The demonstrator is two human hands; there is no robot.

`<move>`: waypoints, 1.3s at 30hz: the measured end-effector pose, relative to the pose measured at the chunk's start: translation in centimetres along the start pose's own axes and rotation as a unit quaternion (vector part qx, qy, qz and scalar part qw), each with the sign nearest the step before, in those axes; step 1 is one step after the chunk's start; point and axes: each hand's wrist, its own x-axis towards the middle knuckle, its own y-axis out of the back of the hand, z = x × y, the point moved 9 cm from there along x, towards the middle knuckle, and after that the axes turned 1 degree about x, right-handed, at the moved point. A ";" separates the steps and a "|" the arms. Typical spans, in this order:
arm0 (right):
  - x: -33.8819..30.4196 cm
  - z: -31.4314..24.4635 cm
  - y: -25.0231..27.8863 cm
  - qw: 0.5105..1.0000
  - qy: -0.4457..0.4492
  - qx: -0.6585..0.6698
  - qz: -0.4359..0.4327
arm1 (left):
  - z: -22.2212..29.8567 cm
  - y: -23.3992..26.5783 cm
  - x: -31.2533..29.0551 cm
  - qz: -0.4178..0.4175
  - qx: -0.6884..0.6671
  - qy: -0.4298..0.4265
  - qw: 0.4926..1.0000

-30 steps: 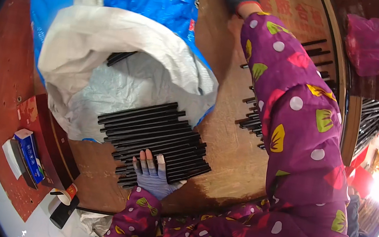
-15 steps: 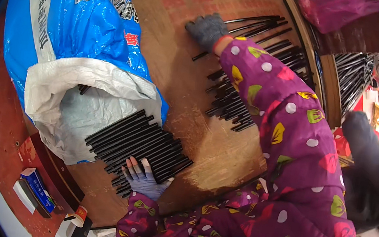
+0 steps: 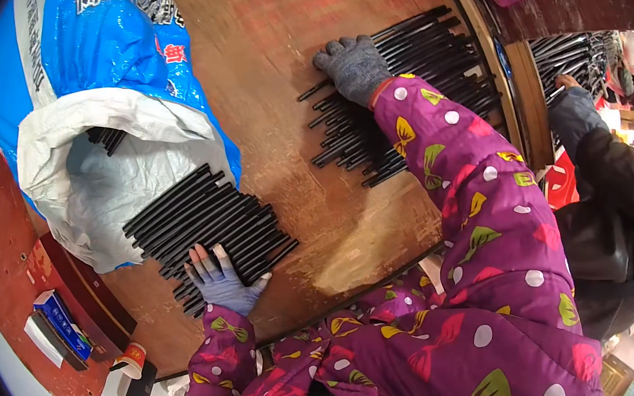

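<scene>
A bundle of short black rods (image 3: 191, 216) lies side by side, partly in the mouth of a blue woven sack (image 3: 114, 20) with a white lining (image 3: 129, 112). My left hand (image 3: 227, 279), in a thin bluish glove with bare fingertips, rests on the near part of this bundle with its fingers spread. Farther right, a second pile of black rods (image 3: 427, 67) lies on the wooden table (image 3: 267, 149). My right hand (image 3: 353, 66), in a grey knit glove, curls over the left side of that pile; its fingertips are partly hidden.
More black rods (image 3: 108, 138) show inside the sack. A wooden ledge (image 3: 531, 107) borders the table at the right. Beyond it, a person in dark clothing (image 3: 625, 219) reaches to another heap of rods (image 3: 571, 60). A blue box (image 3: 63, 322) and paper cup (image 3: 132, 359) stand at lower left.
The rods under my right hand, spread and uneven before, now lie closer together. My left hand stays on its bundle. The other person's arm has reached forward to the far heap. The whole view has shifted.
</scene>
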 end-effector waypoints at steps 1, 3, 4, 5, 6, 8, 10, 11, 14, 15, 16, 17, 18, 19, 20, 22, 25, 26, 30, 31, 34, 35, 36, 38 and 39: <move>-0.2 0.3 0.0 0.999 -0.021 0.028 -0.007 | 0.0 -0.1 -0.1 -0.002 0.004 0.002 1.000; -0.5 0.3 -0.1 0.998 -0.041 0.042 -0.019 | 0.0 -0.1 -0.6 -0.006 0.013 0.000 1.000; -0.8 0.2 0.0 0.998 -0.040 0.056 -0.009 | -0.1 -0.1 -0.7 -0.003 0.012 0.001 1.000; -1.0 0.2 0.1 0.997 -0.040 0.070 0.002 | -0.2 -0.1 -0.9 -0.001 0.011 0.001 1.000; -0.8 -0.2 0.3 0.998 -0.037 0.056 0.016 | -0.3 0.1 -0.9 -0.006 0.021 0.004 1.000; -1.9 -0.4 0.4 0.997 -0.040 0.053 0.040 | -0.2 0.1 -1.1 -0.034 0.019 0.004 0.999; -3.4 -1.6 1.4 0.990 -0.033 0.095 0.103 | -0.3 0.4 -2.0 -0.034 0.020 -0.010 0.999; -4.5 -1.5 1.5 0.984 -0.060 0.156 0.065 | -0.3 0.0 -2.1 -0.027 0.014 -0.021 0.999; -10.0 -4.4 4.1 0.952 -0.006 0.199 0.234 | -0.8 0.0 -1.8 -0.046 -0.005 -0.013 0.999; -11.9 -5.7 5.2 0.939 0.016 0.231 0.254 | -0.8 -0.6 -1.8 -0.021 -0.016 -0.022 0.999; -13.6 -8.0 4.7 0.949 0.022 0.217 0.226 | -1.4 -1.3 -2.2 -0.033 -0.015 -0.025 0.999; -15.3 -9.8 3.7 0.946 0.048 0.238 0.215 | -1.2 -1.6 -2.1 0.020 -0.032 -0.044 0.998; -16.7 -12.2 2.4 0.944 0.069 0.254 0.201 | -1.5 -2.5 -2.3 -0.002 -0.026 -0.036 0.999; -17.1 -14.4 1.8 0.937 0.086 0.275 0.196 | -1.6 -2.5 -2.6 0.014 -0.029 -0.036 0.999; -17.7 -17.2 1.4 0.914 0.148 0.330 0.182 | -1.8 -2.8 -2.9 0.000 -0.032 -0.030 0.999; -18.2 -20.9 0.7 0.881 0.215 0.387 0.165 | -2.3 -3.4 -3.5 -0.026 -0.038 -0.017 0.999; -18.4 -23.4 -0.2 0.878 0.219 0.396 0.155 | -2.7 -4.2 -4.7 -0.045 -0.040 -0.009 0.998; -18.2 -23.3 -0.7 0.885 0.190 0.397 0.149 | -2.7 -4.5 -5.2 -0.032 -0.040 -0.014 0.999; -18.6 -23.8 -2.7 0.903 0.146 0.382 0.130 | -2.6 -5.0 -6.2 -0.057 -0.054 -0.015 0.997; -18.7 -23.9 -3.0 0.908 0.141 0.374 0.127 | -2.5 -5.1 -6.3 -0.058 -0.057 -0.014 0.997; -18.9 -23.7 -2.8 0.915 0.120 0.353 0.151 | -2.2 -5.1 -6.3 -0.054 -0.074 -0.034 0.995; -19.0 -23.5 -3.3 0.915 0.119 0.354 0.151 | -2.2 -4.9 -6.4 -0.056 -0.074 -0.035 0.995; -19.1 -23.2 -3.7 0.915 0.128 0.348 0.161 | -2.0 -4.8 -6.2 -0.073 -0.076 -0.041 0.994; -19.7 -22.7 -3.8 0.909 0.139 0.347 0.183 | -1.8 -4.9 -6.3 -0.088 -0.081 -0.046 0.992; -19.8 -22.7 -3.7 0.909 0.139 0.348 0.184 | -2.0 -5.1 -6.6 -0.088 -0.080 -0.046 0.992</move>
